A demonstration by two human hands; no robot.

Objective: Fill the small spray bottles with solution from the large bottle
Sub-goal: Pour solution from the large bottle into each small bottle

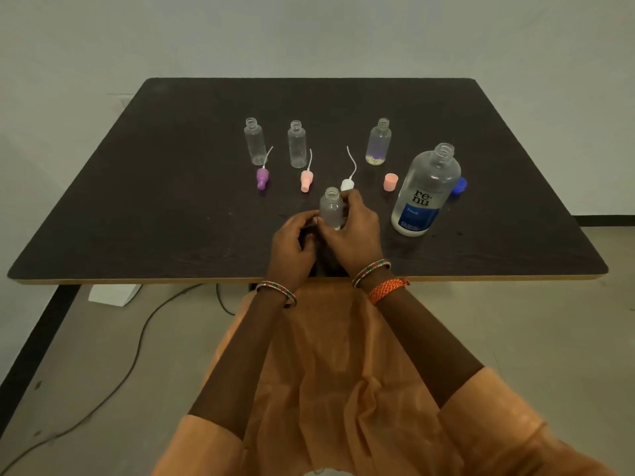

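A person in orange clothing stands at a dark wooden table (pixel 171 218), both hands near its front edge. The right hand (pixel 357 235) curls its fingers round a small clear plastic spray bottle (pixel 330 207) that stands upright with its neck uncapped; whether any liquid is in it is hard to tell. The left hand (pixel 292 242) sits just beside it with fingers bent, their tips touching the bottle's lower side, and seems to hold something dark that cannot be made out.

To the right stands the large clear bottle with a blue label (pixel 426 190), open at the top (the print reads "renu fresh"); clear solution appears to fill its lower part. A blue cap (pixel 459 186) peeks out behind it, mostly hidden. A small pink cap (pixel 390 182) lies just left of the large bottle.

Further back stand three more small clear bottles, all uncapped: the far-left bottle (pixel 255 141) and the middle bottle (pixel 297 144) look empty, while the right-hand bottle (pixel 378 142) shows a purple tint near its base. In front of them lie three spray tops with thin white tubes: a purple spray top (pixel 262 178), a pink spray top (pixel 306 180), and a white spray top (pixel 347 183), partly hidden behind the right hand's fingers.
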